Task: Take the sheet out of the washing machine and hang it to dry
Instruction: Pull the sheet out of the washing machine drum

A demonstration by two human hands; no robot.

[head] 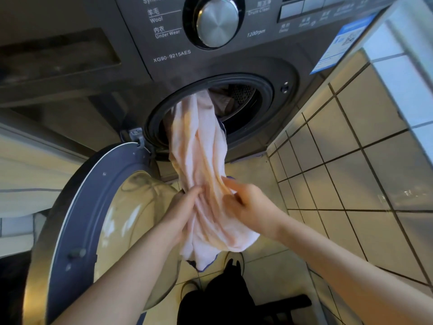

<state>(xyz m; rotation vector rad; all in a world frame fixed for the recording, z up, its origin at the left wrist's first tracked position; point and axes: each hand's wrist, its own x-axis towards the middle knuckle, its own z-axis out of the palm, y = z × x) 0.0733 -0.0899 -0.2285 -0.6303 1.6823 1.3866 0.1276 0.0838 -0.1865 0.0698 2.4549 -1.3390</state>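
A: Location of sheet (199, 141)?
B: Half out of washing machine (210, 62). Top end in drum (243, 95), remainder draped past rim, dangling above tiled floor (269, 266).
A: Grips?
B: Left grip (187, 207) clamped on bunched folds from left. Right grip (246, 202) pinching same bundle opp. side, fingers curled into cloth.
A: Door (77, 207)?
B: Swung wide open, lower left, glass bowl facing up.

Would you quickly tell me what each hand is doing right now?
Left hand: grips the sheet.
Right hand: pinches the same sheet.
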